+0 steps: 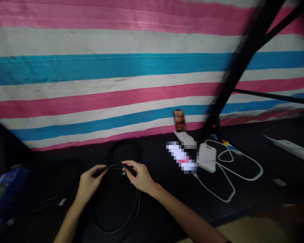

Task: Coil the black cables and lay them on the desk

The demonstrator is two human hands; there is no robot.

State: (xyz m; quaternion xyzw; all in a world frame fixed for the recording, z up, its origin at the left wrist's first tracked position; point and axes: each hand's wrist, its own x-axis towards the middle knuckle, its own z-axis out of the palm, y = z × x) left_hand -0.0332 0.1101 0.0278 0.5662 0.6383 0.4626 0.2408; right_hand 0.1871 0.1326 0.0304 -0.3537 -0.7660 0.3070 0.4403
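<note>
A coil of black cable point(114, 232) hangs as a loop below my hands, its top strands bunched between them. My left hand point(91, 180) grips the coil at its upper left, fingers closed round the strands. On the upper right of the same coil, my right hand point(139, 175) is closed too. A small light tag or connector point(124, 173) shows beside the right fingers. Just beyond the hands another black cable coil point(125, 143) lies on the black table point(157, 209).
Right of my hands are a pixelated phone-like device point(181, 157), a white power bank point(207, 158) with looping white cable, and a phone on a white stand point(184, 138). A blue box point(8, 189) stands left. Dark metal bars point(233, 74) slant before the striped sheet.
</note>
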